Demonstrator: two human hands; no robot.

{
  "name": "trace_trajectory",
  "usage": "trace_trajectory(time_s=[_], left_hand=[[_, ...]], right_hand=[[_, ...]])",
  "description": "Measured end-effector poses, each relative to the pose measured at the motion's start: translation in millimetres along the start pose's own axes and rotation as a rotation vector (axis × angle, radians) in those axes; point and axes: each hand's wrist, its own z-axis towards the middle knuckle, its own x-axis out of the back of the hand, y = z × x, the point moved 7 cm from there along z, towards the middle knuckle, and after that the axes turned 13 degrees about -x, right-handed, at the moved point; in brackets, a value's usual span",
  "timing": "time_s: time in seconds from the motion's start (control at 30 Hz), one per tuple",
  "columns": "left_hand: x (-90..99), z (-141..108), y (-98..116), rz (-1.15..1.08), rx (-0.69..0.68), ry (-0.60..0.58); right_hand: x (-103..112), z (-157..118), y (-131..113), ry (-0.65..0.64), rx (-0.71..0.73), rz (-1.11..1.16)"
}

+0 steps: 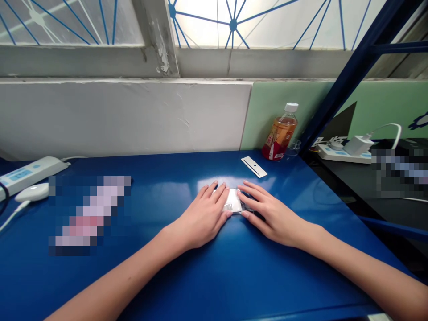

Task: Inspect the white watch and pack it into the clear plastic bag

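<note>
A small white packet (233, 201) with a shiny, clear plastic-like edge lies flat on the blue tabletop (214, 267). My left hand (207, 215) rests palm down over its left side, fingers stretched out and covering part of it. From the other side, my right hand (272, 213) touches the packet's right edge with its fingertips, fingers apart and slightly bent. What the packet contains cannot be made out. Just beyond my right hand lies a flat white card-like strip (254, 166) with a dark line and a dot on it.
A drink bottle (280, 133) with a white cap stands at the back right by the wall. To the left are a white power strip (33, 174), a white charger-like device (32, 192) and a blurred-out object (90, 214). A blue slanted post (347, 76) rises at right.
</note>
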Motion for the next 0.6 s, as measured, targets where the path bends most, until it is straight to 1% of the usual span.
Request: trace_trajectory(time_s=[0.13, 0.23, 0.33, 0.47, 0.6], left_hand=[[0.9, -1, 1, -0.011, -0.013, 0.035], [0.4, -1, 0, -0.018, -0.008, 0.045], [-1.0, -1, 0, -0.02, 0.001, 0.022], [0.8, 0, 0, -0.029, 0.006, 0.015], [2.6, 0, 0, -0.027, 0.001, 0.018]], right_hand=[[1, 0, -5, 0.018, 0.035, -0.024], [0, 1, -6, -0.005, 0.026, -0.016], [-2, 2, -2, -0.052, -0.02, 0.035], [-5, 2, 12, -0.143, -0.12, 0.148], [-8, 2, 18, -0.19, -0.152, 0.24]])
